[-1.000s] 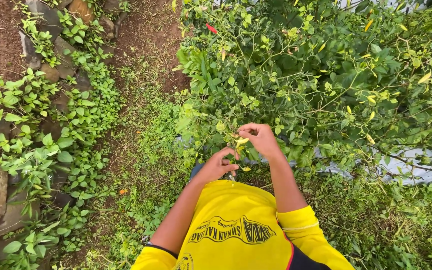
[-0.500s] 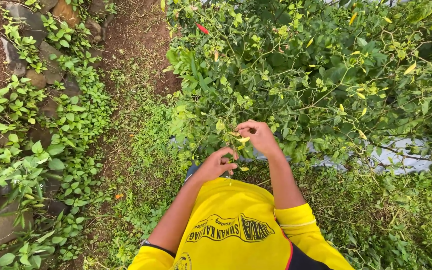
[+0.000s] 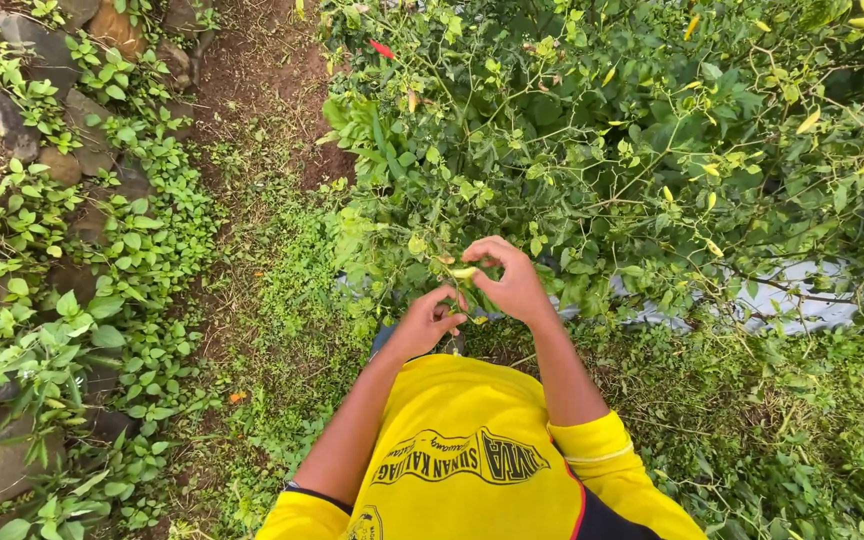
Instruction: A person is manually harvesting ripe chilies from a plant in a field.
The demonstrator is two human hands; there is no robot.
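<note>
A bushy chili plant (image 3: 592,150) with several pale yellow chilies and a red one (image 3: 381,48) fills the upper right. My right hand (image 3: 510,283) reaches into its lower branches and pinches a pale yellow chili (image 3: 464,272) between thumb and fingertips. Just below and to the left, my left hand (image 3: 430,320) is curled, its fingertips close to the right hand's thumb. What lies inside the left palm is hidden. Both arms come out of yellow sleeves at the bottom of the view.
A grey plastic sheet (image 3: 802,300) lies under the plant at the right. Low weeds cover the ground around me. A bare dirt path (image 3: 252,90) runs up the middle, edged on the left by stones (image 3: 12,120) and leafy creepers.
The view has shifted slightly down and left. Both hands stay at the same branch, the right fingers still closed on the chili.
</note>
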